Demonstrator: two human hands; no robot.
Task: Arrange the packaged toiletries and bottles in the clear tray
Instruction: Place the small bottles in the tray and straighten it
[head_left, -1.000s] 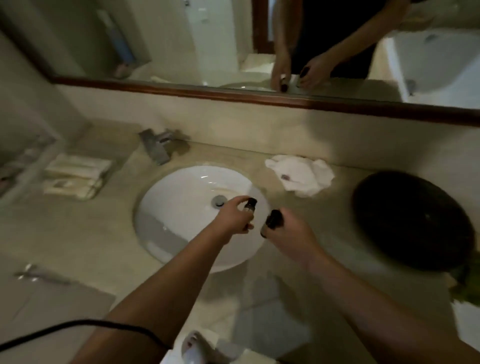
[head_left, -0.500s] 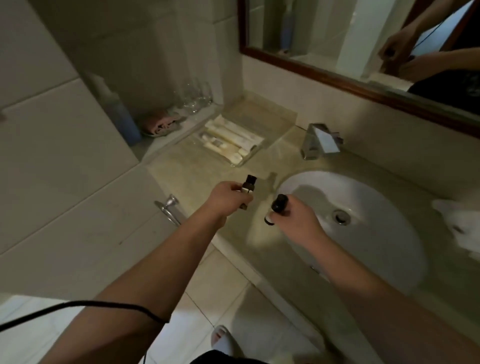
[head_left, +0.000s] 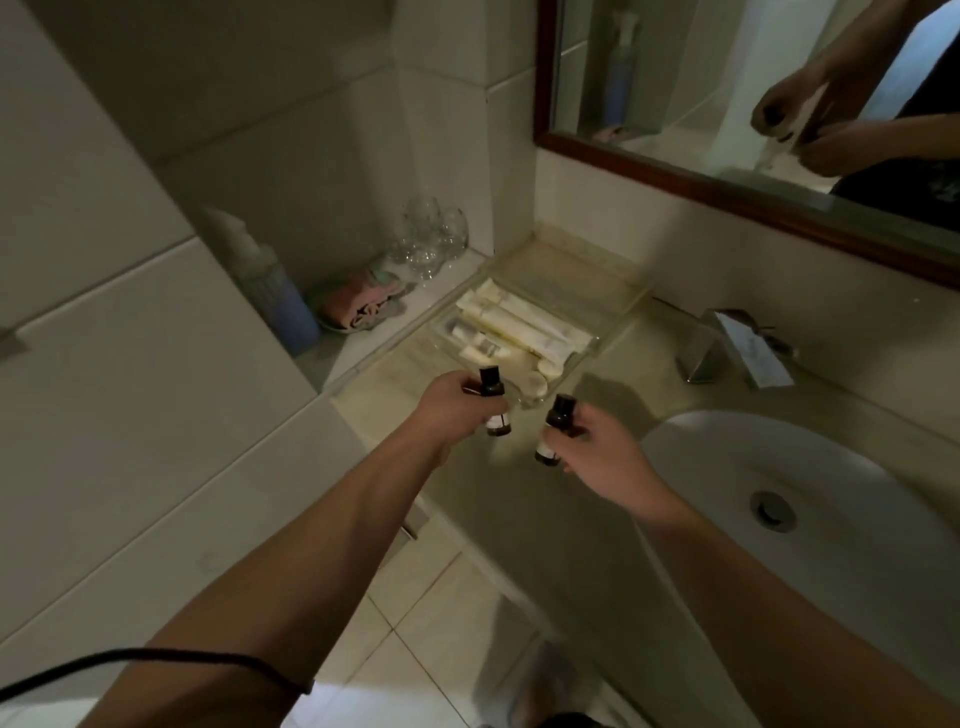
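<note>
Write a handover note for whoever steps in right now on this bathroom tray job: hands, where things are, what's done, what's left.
Left hand: grips a small dark bottle above the counter, just short of the tray's near corner.
Right hand: grips a second dark bottle, beside the first and apart from it.
Clear tray: on the counter beside the sink. White packaged toiletries lie along one side; the side toward the tap looks bare.
Done: packets are in the tray.
Left: set both bottles in the tray, probably on the bare side.
</note>
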